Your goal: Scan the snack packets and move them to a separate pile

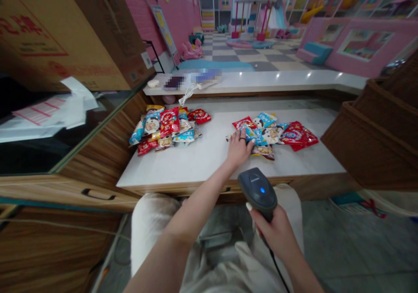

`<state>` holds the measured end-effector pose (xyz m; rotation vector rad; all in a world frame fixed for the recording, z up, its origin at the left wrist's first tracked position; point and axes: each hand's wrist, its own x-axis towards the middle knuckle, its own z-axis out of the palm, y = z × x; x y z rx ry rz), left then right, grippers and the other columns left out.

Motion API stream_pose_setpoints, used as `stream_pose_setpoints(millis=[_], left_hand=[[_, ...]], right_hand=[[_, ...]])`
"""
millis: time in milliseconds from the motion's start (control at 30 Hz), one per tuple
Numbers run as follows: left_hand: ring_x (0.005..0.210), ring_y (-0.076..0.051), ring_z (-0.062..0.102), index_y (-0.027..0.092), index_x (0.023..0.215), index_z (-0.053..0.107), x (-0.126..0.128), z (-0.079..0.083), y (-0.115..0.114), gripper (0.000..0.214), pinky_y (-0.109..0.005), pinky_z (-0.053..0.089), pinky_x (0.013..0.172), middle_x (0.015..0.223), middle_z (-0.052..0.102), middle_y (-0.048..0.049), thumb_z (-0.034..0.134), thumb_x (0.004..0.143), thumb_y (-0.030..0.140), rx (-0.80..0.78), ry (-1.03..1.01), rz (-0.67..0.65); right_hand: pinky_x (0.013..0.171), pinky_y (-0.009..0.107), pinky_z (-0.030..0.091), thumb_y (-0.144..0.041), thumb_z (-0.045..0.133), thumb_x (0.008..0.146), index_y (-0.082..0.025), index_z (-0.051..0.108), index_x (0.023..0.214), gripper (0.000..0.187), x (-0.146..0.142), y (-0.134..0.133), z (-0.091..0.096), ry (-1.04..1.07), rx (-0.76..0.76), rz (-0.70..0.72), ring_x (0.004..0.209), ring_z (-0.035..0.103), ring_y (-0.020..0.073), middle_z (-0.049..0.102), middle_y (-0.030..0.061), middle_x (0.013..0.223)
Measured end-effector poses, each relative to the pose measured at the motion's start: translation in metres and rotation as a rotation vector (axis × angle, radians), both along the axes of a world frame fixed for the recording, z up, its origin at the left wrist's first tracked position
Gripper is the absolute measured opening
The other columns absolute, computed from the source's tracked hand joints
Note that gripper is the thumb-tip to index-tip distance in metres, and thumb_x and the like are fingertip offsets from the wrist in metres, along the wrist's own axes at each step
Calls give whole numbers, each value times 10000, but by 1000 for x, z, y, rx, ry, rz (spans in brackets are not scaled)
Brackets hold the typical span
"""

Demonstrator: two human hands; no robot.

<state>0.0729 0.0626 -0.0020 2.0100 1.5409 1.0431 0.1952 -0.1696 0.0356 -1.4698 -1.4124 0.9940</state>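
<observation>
A: Step?
B: Prob. picking out a pkt. L hand (238,149): fingers on snack pkts (271,135), more just right of them; grip, can't tell. R hand (277,228): fingers clenched round scanner (257,189).
A: Next?
B: Likely needs one pkt pinched, scanner aimed.

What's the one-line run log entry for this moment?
left hand: touching right packet pile | right hand: holding scanner, blue light on | left packet pile: on counter
</observation>
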Motion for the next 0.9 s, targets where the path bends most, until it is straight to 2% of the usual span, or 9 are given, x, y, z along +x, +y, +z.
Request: stream_pose_setpoints(millis=[133, 233, 333, 400, 467, 567, 667, 800, 900], left_hand=[[1743, -461, 198, 121, 1769, 333, 33, -5, 7, 910, -659, 175, 1403, 1851, 266, -270, 645, 1044, 574, -35, 218, 25], [1745, -447, 206, 99, 1773, 318, 44, -1, 18, 894, -639, 191, 1406, 1850, 258, -278, 631, 1056, 531, -43, 268, 29], [1736, -421, 257, 107, 1767, 335, 42, 5, 26, 832, -633, 228, 1400, 1840, 291, -274, 593, 1080, 499, -39, 255, 8], [1730, -398, 286, 113, 1761, 348, 28, 8, 25, 798, -619, 243, 1402, 1838, 303, -267, 584, 1086, 468, 14, 225, -14], [1719, -374, 322, 140, 1750, 373, 1, 11, 20, 755, -609, 255, 1403, 1832, 337, -243, 580, 1087, 435, 105, 182, -16], [1697, -344, 374, 209, 1721, 428, -64, 18, 9, 678, -605, 270, 1402, 1805, 416, -192, 574, 1079, 371, 265, 128, 58], [1703, -344, 356, 195, 1700, 454, -144, 28, 1, 689, -591, 258, 1410, 1804, 414, -193, 601, 1031, 282, 354, 142, 276], [1739, -394, 255, 160, 1699, 458, -229, 40, -2, 778, -623, 200, 1419, 1822, 369, -211, 700, 973, 302, 292, 214, 532], [1736, -432, 251, 104, 1683, 469, -258, 41, 2, 874, -618, 207, 1415, 1803, 383, -255, 796, 916, 363, 175, 223, 553]], right_hand=[[393, 271, 364, -584, 754, 888, -220, 747, 804, 374, 12, 0, -14, 50, -83, -29, 446, 551, 211, 539, -19, 446], [402, 277, 363, -617, 777, 894, -202, 782, 859, 417, 16, 0, -25, 45, -101, -52, 416, 499, 193, 532, -33, 448], [419, 280, 372, -618, 783, 903, -190, 794, 869, 429, 17, 0, -30, 39, -96, -45, 414, 486, 184, 531, -40, 456], [430, 280, 379, -607, 780, 906, -194, 783, 847, 417, 14, 0, -30, 45, -89, -31, 417, 486, 180, 537, -39, 462], [430, 282, 378, -608, 787, 899, -207, 759, 811, 411, 11, 0, -29, 51, -82, -21, 409, 478, 178, 538, -39, 458], [446, 289, 398, -608, 792, 895, -225, 731, 780, 404, 3, -1, -27, 53, -58, -2, 414, 487, 185, 532, -42, 453], [487, 298, 436, -588, 781, 910, -235, 709, 769, 387, -5, -1, -25, 50, -35, 28, 437, 512, 190, 541, -42, 473], [468, 303, 422, -583, 779, 898, -252, 668, 737, 384, -14, 0, -22, 41, -54, 53, 428, 519, 195, 553, -32, 480], [462, 308, 425, -593, 771, 901, -257, 667, 735, 388, -19, -1, -21, 31, -75, 84, 426, 536, 207, 558, -25, 472]])
